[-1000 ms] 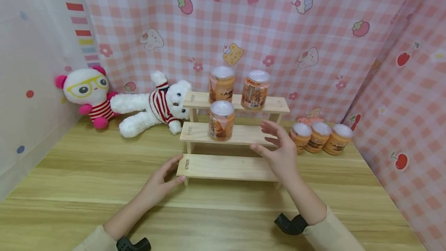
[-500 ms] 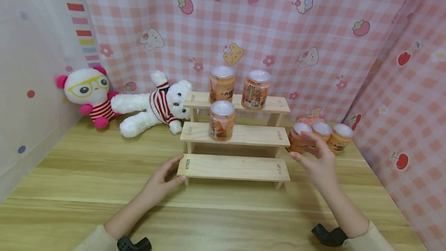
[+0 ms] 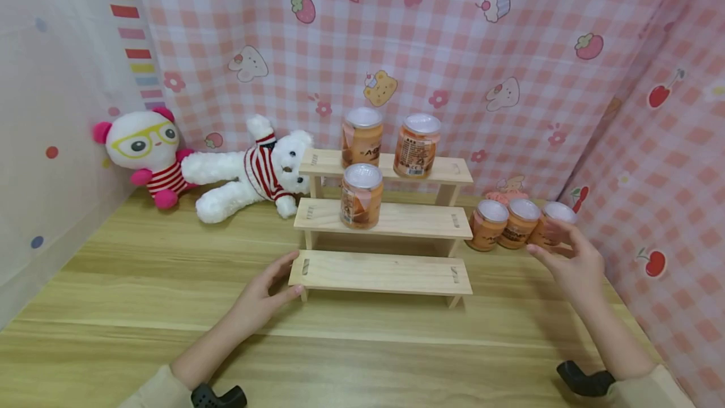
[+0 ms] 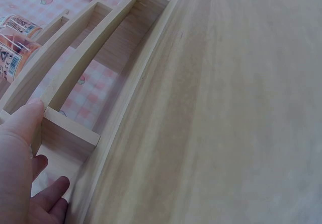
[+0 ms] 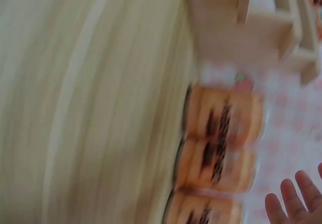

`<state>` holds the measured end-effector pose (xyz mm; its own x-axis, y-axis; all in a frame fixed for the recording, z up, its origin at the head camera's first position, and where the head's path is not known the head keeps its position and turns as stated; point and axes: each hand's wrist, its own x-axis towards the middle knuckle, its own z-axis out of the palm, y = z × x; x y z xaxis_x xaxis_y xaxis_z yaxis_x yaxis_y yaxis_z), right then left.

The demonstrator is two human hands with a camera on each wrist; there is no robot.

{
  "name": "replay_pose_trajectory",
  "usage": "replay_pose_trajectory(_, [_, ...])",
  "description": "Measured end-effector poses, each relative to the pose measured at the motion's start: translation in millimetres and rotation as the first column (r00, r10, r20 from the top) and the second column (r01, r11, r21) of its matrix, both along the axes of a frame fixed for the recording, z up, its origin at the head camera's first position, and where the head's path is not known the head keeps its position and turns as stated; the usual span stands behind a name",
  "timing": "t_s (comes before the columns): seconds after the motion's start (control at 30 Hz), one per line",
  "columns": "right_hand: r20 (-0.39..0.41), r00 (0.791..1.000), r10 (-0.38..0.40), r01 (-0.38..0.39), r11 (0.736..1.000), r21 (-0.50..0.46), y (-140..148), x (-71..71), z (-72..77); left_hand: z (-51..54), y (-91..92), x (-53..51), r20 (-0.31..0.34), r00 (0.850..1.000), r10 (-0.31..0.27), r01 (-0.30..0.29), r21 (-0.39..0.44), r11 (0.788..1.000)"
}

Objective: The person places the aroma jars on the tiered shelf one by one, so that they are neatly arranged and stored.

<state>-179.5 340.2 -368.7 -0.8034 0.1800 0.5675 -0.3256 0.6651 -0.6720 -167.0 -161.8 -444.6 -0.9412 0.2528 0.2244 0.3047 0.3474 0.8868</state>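
A three-tier wooden shelf stands mid-table. My left hand holds the left end of its lowest step, thumb at the front corner and fingers toward the back; the left wrist view shows the thumb against the step. My right hand is beside the rightmost orange jar, partly covering it, with fingers spread. In the right wrist view, its fingertips appear apart from the jars. Two more jars, a left one and a middle one, complete that row.
Two jars, one left and one right, stand on the top step. Another jar is on the middle step. A panda plush and a white bear plush lie back left. A checked curtain hangs behind.
My right hand has moved right, from in front of the shelf, past the left jar of the row, to the rightmost jar. The left hand and shelf have stayed in place.
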Motion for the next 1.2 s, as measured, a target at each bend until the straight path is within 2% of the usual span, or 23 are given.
replay_pose_trajectory(0.17, [0.116, 0.990, -0.076, 0.067, 0.995, 0.075, 25, -6.9, -0.4, -1.2, -0.4, -0.5, -0.010, 1.000, -0.001, 0.001, -0.005, 1.000])
replay_pose_trajectory(0.43, [0.224, 0.963, -0.151, 0.133, 0.987, 0.092, 53, -22.4, -5.5, -0.2, -0.9, -0.3, -0.006, 1.000, -0.003, 0.003, -0.001, 1.000])
replay_pose_trajectory(0.7, [0.337, 0.935, -0.112, 0.101, 0.994, 0.051, 70, -38.2, -8.7, -0.5, -0.7, -0.6, 0.003, 1.000, 0.001, -0.001, -0.002, 1.000])
replay_pose_trajectory(0.97, [0.355, 0.934, -0.045, 0.031, 0.998, 0.046, 81, -53.4, -9.8, -2.5, -1.6, -1.1, 0.007, 1.000, 0.002, -0.002, 0.001, 1.000])
replay_pose_trajectory(1.2, [0.420, 0.907, 0.004, -0.030, 0.998, 0.056, 85, -64.0, -9.3, -3.1, -1.6, -1.5, 0.010, 1.000, 0.002, -0.002, 0.001, 1.000])
